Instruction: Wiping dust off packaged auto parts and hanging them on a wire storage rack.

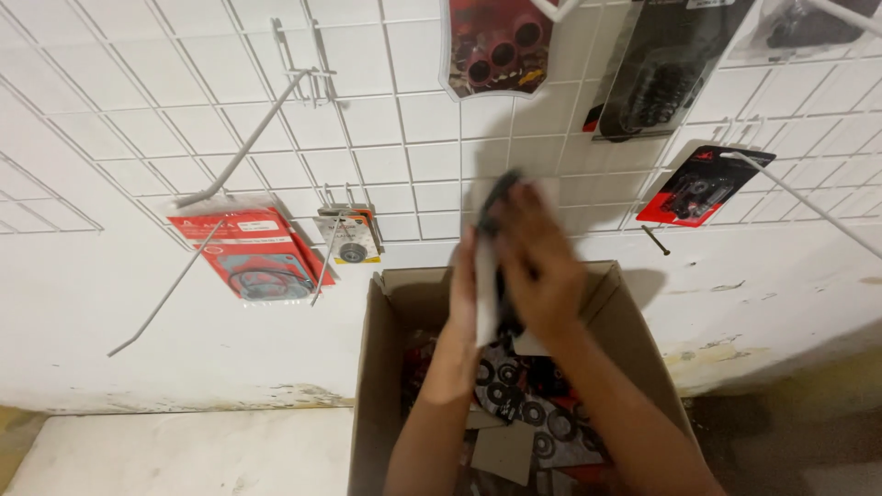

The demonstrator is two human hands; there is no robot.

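Both hands, left (464, 285) and right (537, 266), clasp one blurred packet (487, 294) above box (386, 367), still full; wall grid (404, 138) pegs mostly bare.

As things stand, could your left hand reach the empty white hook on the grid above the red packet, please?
Probably yes, but not freely: the left hand is busy, gripping a packaged part together with the right hand above the cardboard box. Nothing blocks the way to the hook.

Arms: 2 bare forearms, no sleeves in view
Left hand (464, 285): bare, no glove, partly blurred
Right hand (537, 266): bare, no glove, ring or watch
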